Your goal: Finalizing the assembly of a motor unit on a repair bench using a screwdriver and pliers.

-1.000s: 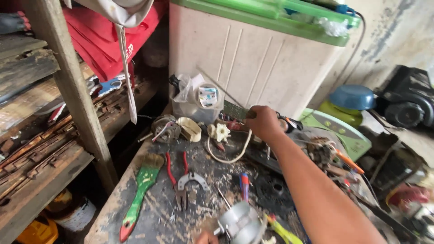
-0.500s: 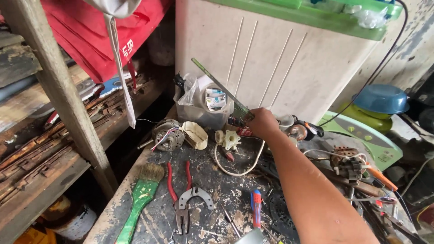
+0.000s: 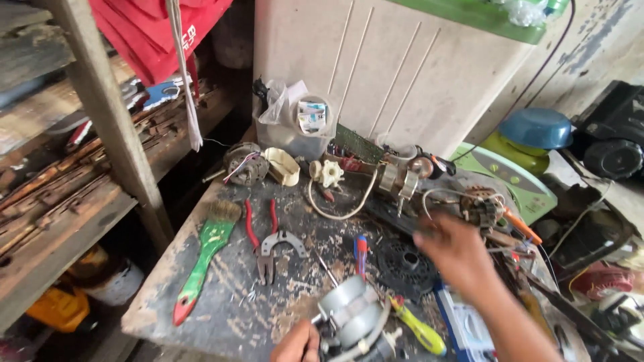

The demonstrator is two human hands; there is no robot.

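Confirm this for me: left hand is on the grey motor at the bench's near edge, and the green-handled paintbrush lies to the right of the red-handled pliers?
Not quite. In the head view the green-handled paintbrush lies left of the red-handled pliers, not right. The left hand is on the grey motor at the near edge.

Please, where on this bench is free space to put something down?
Bare patches: the near-left corner, between the brush and pliers and the bench edge. Crowded: the back row by the jar and everything right of the left hand.

Pliers [image 3: 267,241] on workbench [image 3: 221,315], right of paintbrush [image 3: 204,258], left of screwdriver [image 3: 361,251].
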